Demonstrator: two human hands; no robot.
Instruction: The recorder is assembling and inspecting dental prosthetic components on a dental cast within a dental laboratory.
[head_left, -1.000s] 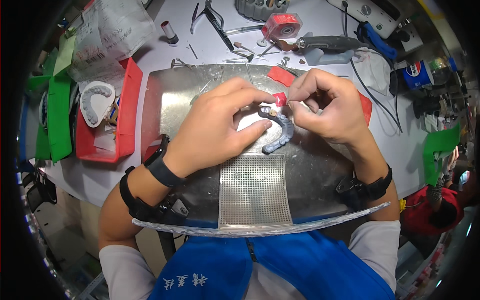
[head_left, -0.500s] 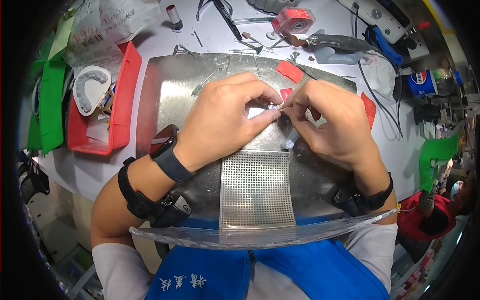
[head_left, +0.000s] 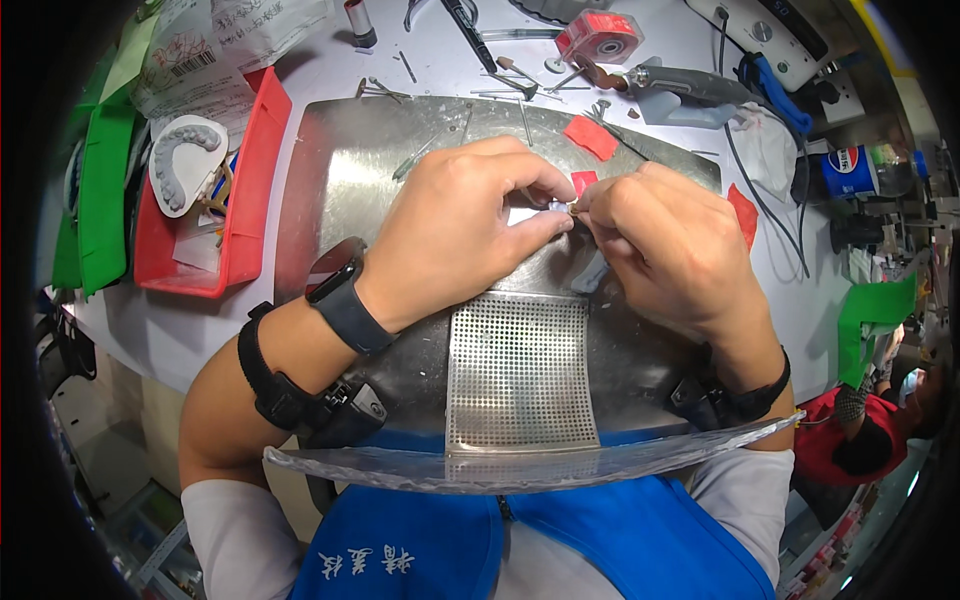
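Note:
Over a worn metal work surface (head_left: pixel 350 150) my two hands meet fingertip to fingertip. My left hand (head_left: pixel 455 225) pinches a tiny whitish piece (head_left: pixel 560 206) between thumb and forefinger; its exact kind is too small to tell. My right hand (head_left: pixel 680 240) is closed, with thumb and forefinger pressed at the same piece. Whether those right fingers hold anything more is hidden. Just behind the fingertips lies a small red sheet (head_left: pixel 583 181), and a larger red scrap (head_left: pixel 591 137) rests farther back. Nearer to me sits a perforated metal plate (head_left: pixel 520 370).
A dental model (head_left: pixel 187 165) lies in a red bin (head_left: pixel 264 180) at the left, beside a green bin (head_left: pixel 104 200). Along the back are several burs (head_left: pixel 515 85), a red tape dispenser (head_left: pixel 600 38) and a handpiece (head_left: pixel 690 85). A clear shield (head_left: pixel 530 475) crosses in front of me.
My right hand has turned slightly, its fingers curling more tightly at the small piece. The left hand keeps its pinch. The whole view has shifted a little.

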